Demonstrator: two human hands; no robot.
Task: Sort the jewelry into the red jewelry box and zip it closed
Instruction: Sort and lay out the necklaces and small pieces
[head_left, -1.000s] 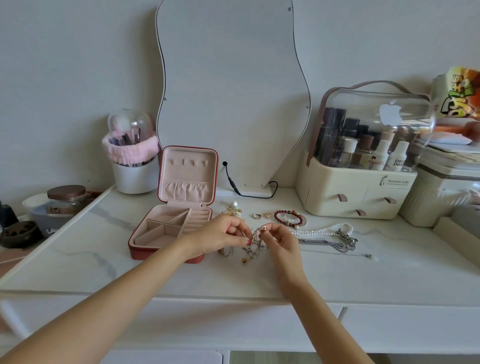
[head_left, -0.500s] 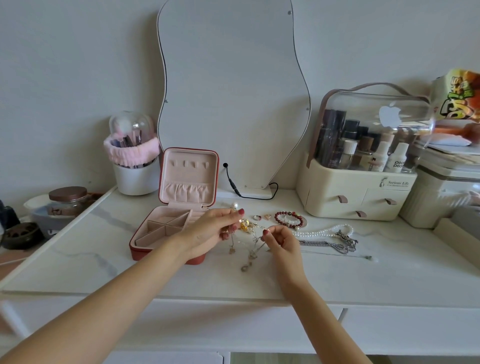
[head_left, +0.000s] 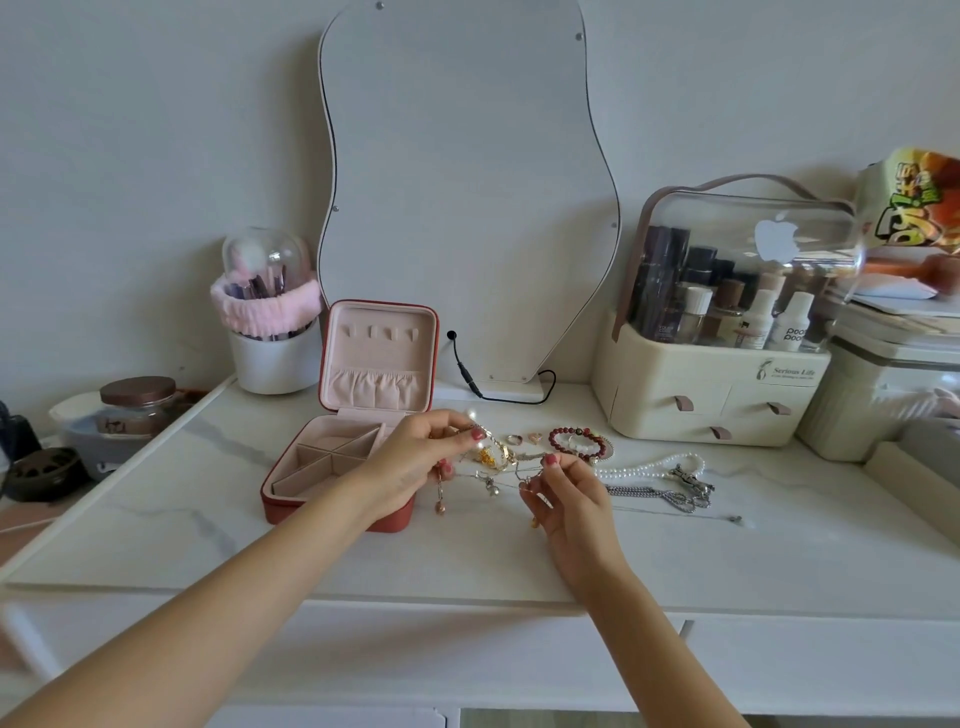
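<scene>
Right now my left hand (head_left: 415, 457) pinches one end of a tangle of thin chains (head_left: 493, 470), and my right hand (head_left: 566, 493) pinches the other end. My fingers are curled tight on it. Little charms hang down between my hands. The red jewelry box (head_left: 340, 467) sits open just behind my left fingers, with its lid standing up. Past my right fingertips lie two small rings (head_left: 524, 439) and a red bead bracelet (head_left: 576, 441). Off to the right of my right fingers are a pearl necklace (head_left: 644, 470) and a silver chain (head_left: 654, 493) on the white table (head_left: 727, 561).
</scene>
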